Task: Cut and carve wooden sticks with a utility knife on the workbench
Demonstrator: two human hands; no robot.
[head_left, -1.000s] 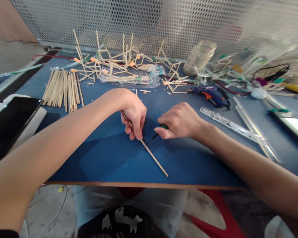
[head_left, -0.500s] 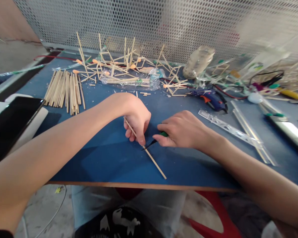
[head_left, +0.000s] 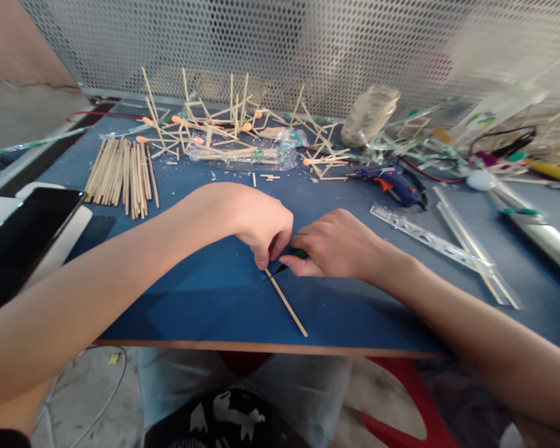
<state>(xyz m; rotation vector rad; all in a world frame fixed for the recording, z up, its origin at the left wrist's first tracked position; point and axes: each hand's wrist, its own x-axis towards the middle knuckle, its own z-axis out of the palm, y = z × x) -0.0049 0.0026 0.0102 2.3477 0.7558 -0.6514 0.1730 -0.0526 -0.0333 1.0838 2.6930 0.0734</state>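
Observation:
A thin wooden stick [head_left: 288, 304] lies slanted on the blue table, its lower end near the front edge. My left hand [head_left: 264, 221] is closed on its upper end, thumb and fingers pinching it; the part beyond is hidden by the hand. My right hand [head_left: 338, 246] is wrapped round a green-handled craft knife [head_left: 300, 254]. Its dark, thin blade rests across the stick just below my left fingertips. Both hands are close together, almost touching.
Behind my hands stand stick frames [head_left: 242, 127] with orange tips. Left are a pile of sticks [head_left: 121, 177] and a phone [head_left: 30, 239]. A glue gun [head_left: 396, 183], clear ruler [head_left: 424, 239], glue sticks [head_left: 476, 249] and a jar [head_left: 371, 115] are to the right.
My left hand has turned and shifted slightly right, its fingers curling so the stick's upper part no longer shows. The knife stays at the stick, moved slightly left.

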